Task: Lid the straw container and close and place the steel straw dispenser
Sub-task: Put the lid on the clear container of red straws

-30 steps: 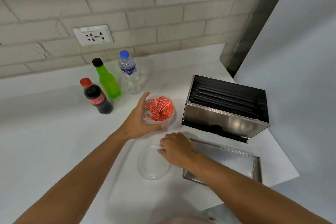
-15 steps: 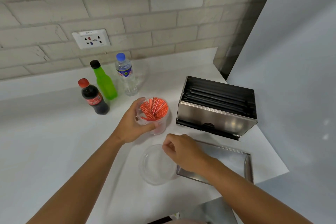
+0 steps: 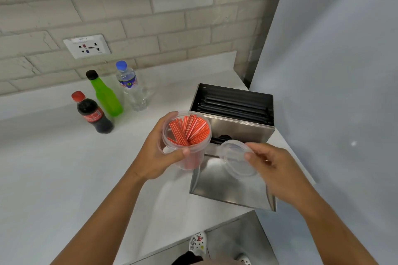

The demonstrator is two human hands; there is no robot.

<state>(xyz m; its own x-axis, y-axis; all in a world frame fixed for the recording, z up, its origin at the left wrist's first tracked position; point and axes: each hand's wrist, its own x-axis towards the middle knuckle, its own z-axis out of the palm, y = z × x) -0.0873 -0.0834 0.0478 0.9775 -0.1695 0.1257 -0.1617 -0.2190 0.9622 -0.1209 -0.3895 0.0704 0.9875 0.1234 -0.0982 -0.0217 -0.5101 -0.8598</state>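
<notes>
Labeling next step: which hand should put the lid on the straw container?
Right. The right hand already pinches the clear lid beside the open straw container, which the left hand grips around its side, so the left is likely best left steadying it.

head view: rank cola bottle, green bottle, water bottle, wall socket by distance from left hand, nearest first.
From the left hand:
1. cola bottle, up and left on the counter
2. green bottle, behind the cola
3. water bottle, back near the wall; close to the green bottle's rank
4. wall socket, on the brick wall
</notes>
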